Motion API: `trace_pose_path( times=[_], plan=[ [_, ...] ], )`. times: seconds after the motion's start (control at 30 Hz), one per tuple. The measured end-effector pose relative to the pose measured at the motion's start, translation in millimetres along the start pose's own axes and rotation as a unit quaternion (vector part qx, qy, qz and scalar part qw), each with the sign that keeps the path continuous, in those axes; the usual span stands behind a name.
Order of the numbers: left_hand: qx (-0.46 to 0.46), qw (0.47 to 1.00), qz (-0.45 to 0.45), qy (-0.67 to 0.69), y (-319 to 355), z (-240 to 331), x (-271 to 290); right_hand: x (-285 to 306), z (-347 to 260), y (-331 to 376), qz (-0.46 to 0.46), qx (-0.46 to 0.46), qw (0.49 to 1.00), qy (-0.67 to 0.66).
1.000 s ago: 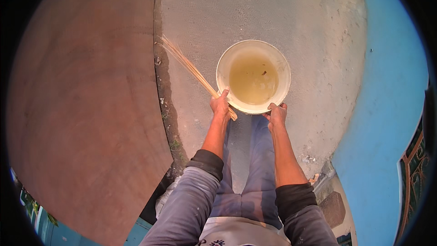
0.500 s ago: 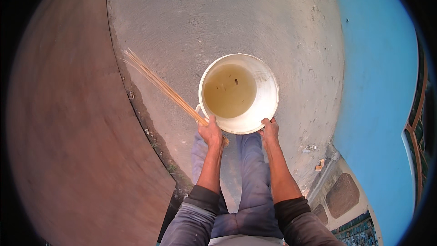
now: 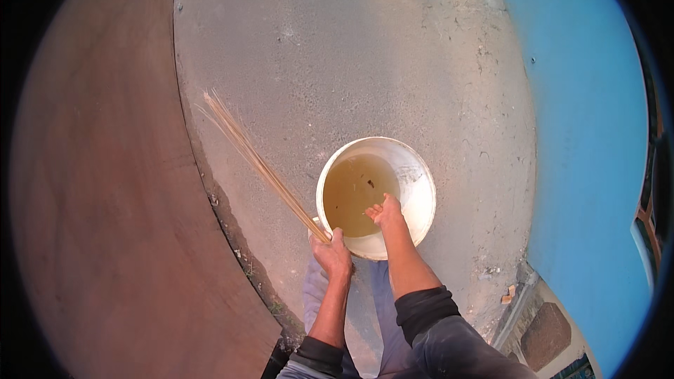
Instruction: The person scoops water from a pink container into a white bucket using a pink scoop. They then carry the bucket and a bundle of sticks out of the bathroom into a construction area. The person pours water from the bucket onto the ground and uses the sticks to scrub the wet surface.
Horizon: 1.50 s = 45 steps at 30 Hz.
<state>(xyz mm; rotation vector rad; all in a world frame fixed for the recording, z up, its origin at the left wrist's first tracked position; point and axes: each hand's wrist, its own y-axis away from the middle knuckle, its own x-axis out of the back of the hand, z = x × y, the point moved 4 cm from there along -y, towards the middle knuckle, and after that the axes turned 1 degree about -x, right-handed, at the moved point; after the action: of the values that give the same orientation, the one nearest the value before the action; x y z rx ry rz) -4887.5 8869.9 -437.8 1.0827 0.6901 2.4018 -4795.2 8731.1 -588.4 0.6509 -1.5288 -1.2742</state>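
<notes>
The left hand (image 3: 333, 253) is clenched around the near end of a bundle of thin straw-coloured sticks (image 3: 256, 161), which slants up and left over the grey concrete floor (image 3: 351, 49). Just beside it, the right hand (image 3: 385, 212) reaches, fingers loosely spread and grasping nothing, into a white bucket (image 3: 414, 200) of murky brownish water (image 3: 354, 193), touching or just above its surface. The sticks look dry, so any wetting seems yet to come. A brown board (image 3: 98, 196) lies left, a blue wall (image 3: 590, 133) right; no labels show.
</notes>
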Motion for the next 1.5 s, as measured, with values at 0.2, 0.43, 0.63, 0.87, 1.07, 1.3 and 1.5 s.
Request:
trace_pose_path(
  times=[0.2, 0.43, 0.63, 0.87, 1.07, 1.3, 1.5],
  plan=[
    [-0.008, 0.997, 0.017, -0.074, -11.0, 8.6, 0.0, -34.4, -75.5, 24.9, -0.485, 0.016, 0.816, -0.314],
    [-0.04, 0.997, 0.013, -0.058, 3.4, 49.6, -15.2, -15.9, -90.9, 16.4, -0.21, 0.027, 0.972, -0.104],
    [-0.042, 0.99, 0.025, -0.134, 8.5, 54.2, -23.6, -25.0, -70.0, 6.4, -0.273, 0.007, 0.945, -0.18],
    [-0.021, 0.995, 0.033, -0.09, 5.2, 31.9, -6.3, -42.1, -116.7, 101.9, -0.487, 0.104, 0.857, -0.133],
    [-0.031, 0.993, 0.034, -0.107, 6.3, 33.9, -20.4, -8.6, -59.9, -36.2, -0.097, 0.064, 0.992, -0.047],
    [-0.066, 0.986, 0.063, -0.139, 6.5, 36.8, -9.7, -63.5, -105.9, 158.1, -0.587, 0.08, 0.776, -0.216],
    [-0.064, 0.984, 0.053, -0.155, -0.5, 52.4, -18.6, -18.6, -54.8, -24.4, -0.129, 0.047, 0.99, 0.021]
  ],
)
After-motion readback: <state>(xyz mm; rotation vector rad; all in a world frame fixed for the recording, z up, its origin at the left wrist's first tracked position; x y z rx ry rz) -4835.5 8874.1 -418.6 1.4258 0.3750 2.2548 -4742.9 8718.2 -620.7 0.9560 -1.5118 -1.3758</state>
